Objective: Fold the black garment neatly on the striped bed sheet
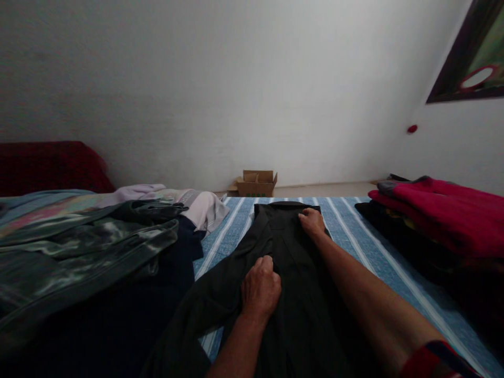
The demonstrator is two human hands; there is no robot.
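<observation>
A dark long-sleeved shirt [289, 262] lies spread on the blue and white striped bed cover [232, 226], its collar end pointing away from me. My left hand [261, 286] is closed on the cloth near the middle of the shirt, beside the sleeve that runs out to the left. Farther off, my right hand [312, 221] pinches the fabric by the right shoulder. The fingertips of both hands are partly hidden. The lower end of the shirt goes out of the picture at the bottom.
Rumpled clothes [98, 247] are heaped on the left. A stack of folded clothes [437, 215], pink on top and black below, sits on the right. Beyond the bed's far edge stands an open cardboard box [255, 186] against the wall. Red cloth [51, 165] shows at far left.
</observation>
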